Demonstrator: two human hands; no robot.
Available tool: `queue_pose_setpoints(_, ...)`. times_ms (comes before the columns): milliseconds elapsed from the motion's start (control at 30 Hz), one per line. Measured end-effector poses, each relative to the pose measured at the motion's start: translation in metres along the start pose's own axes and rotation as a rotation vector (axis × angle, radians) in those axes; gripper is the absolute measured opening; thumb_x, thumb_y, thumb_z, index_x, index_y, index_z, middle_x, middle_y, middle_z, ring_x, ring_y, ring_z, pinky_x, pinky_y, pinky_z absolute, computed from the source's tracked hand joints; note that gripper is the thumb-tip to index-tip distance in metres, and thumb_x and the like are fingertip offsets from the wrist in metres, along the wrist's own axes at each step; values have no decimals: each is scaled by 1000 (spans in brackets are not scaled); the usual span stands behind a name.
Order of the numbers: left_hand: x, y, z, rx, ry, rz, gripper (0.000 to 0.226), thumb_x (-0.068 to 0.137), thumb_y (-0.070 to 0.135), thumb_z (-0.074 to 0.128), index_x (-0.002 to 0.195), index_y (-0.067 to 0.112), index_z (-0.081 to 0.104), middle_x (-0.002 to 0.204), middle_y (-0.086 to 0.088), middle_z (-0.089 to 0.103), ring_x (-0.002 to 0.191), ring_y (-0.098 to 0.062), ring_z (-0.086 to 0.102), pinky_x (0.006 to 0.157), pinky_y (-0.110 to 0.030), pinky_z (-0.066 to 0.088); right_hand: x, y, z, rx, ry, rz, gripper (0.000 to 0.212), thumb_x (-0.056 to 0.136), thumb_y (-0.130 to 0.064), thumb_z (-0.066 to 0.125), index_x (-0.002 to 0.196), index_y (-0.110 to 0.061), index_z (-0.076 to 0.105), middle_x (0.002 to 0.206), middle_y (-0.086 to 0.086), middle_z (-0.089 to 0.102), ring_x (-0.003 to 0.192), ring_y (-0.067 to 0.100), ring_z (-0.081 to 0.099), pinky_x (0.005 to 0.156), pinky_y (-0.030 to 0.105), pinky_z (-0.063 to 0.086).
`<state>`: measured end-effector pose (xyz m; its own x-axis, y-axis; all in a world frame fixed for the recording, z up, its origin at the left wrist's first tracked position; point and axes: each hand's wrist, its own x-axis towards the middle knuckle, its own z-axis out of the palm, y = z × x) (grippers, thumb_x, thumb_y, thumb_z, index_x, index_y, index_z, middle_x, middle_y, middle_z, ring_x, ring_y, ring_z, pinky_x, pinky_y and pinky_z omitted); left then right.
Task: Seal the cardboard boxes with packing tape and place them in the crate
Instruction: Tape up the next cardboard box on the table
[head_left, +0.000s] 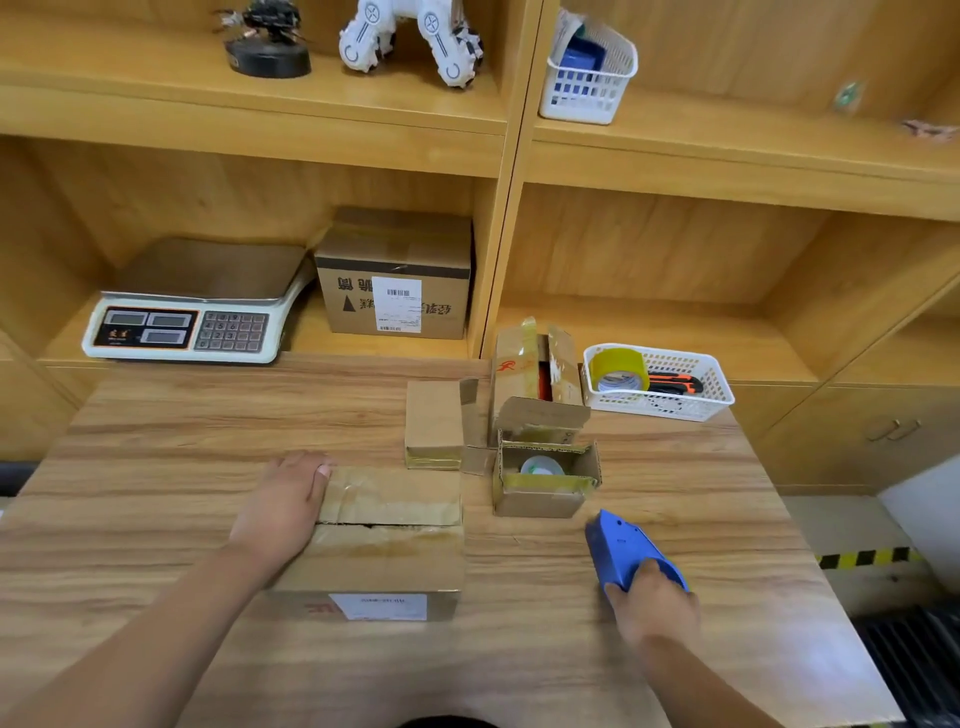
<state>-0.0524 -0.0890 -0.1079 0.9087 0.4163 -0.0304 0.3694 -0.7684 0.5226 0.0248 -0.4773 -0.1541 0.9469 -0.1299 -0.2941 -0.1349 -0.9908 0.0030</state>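
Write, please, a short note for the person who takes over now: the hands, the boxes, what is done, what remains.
Left hand: flat on the left end of the large cardboard box, front centre of the table.
Right hand: grips the blue tape dispenser, right of that box.
Behind: small closed box, small open box, tall open box.
Done: large box's flaps folded down; no tape across the seam.
Left: tape the boxes, put them in the crate, which is not in view.

Right hand (657, 597) grips dispenser (621, 551) (blue) — left (283, 504) on box (389, 551).
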Motion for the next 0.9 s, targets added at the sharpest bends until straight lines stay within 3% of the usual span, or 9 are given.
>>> queue_pose_setpoints(100, -3, 2, -2, 32, 27, 21, 32, 101, 23, 37, 117, 13, 62, 120, -5, 61, 112, -24, 44, 91, -29, 32, -3, 3, 0, 41, 0, 22, 21, 95, -39, 42, 82, -22, 42, 67, -11, 47, 77, 16, 54, 74, 26, 31)
queue_pose_setpoints(233, -5, 3, -5, 204, 98, 72, 29, 98, 23, 45, 114, 11, 66, 113, -9, 65, 111, -31, 49, 95, -39, 34, -9, 8, -3, 146, 76, 58, 17, 96, -35, 39, 91, -20, 46, 83, -5, 61, 92, 19, 61, 77, 27, 34)
queue_pose_setpoints(333, -7, 5, -6, 264, 147, 85, 24, 95, 23, 50, 107, 14, 69, 106, -7, 68, 109, -31, 52, 89, -42, 37, -13, 9, -6, 232, 146, 137, 31, 96, -39, 41, 117, -19, 52, 98, 2, 68, 97, 25, 60, 85, 29, 37)
queue_pose_setpoints(433, -5, 5, -7, 330, 168, 112, 20, 92, 22, 56, 102, 14, 71, 99, -6, 70, 105, -32, 55, 87, -42, 38, -17, 6, -12, 348, 303, 163, 33, 92, -35, 54, 117, -12, 58, 90, 13, 67, 91, 34, 56, 78, 34, 39)
queue_pose_setpoints(567, 0, 14, -17, 370, 116, 87, 28, 91, 26, 54, 115, 17, 67, 111, -4, 68, 113, -28, 50, 97, -38, 30, -28, -8, -23, 552, 589, -38, 20, 77, -11, 77, 88, 0, 66, 71, 14, 63, 82, 40, 56, 77, 42, 40)
queue_pose_setpoints(667, 6, 30, -27, 322, 60, 126, 41, 93, 34, 47, 132, 23, 53, 130, 1, 58, 124, -22, 41, 102, -34, 26, -36, -24, -32, 548, 723, -261, 20, 75, -16, 74, 83, 0, 67, 71, 11, 63, 83, 43, 57, 83, 37, 33)
queue_pose_setpoints(800, 5, 72, -48, 13, 29, 274, 47, 90, 38, 56, 136, 31, 46, 131, 11, 55, 125, -13, 42, 101, -30, 32, -52, -55, -55, 536, 891, -616, 27, 76, -31, 58, 83, -5, 64, 71, -1, 62, 87, 18, 46, 94, 23, 28)
queue_pose_setpoints(900, -4, 100, -65, -176, -46, 421, 54, 86, 38, 60, 136, 41, 41, 128, 26, 45, 126, -2, 36, 96, -25, 37, -60, -77, -68, 550, 887, -793, 22, 77, -30, 56, 96, -18, 54, 75, -7, 60, 84, 6, 47, 103, 19, 23)
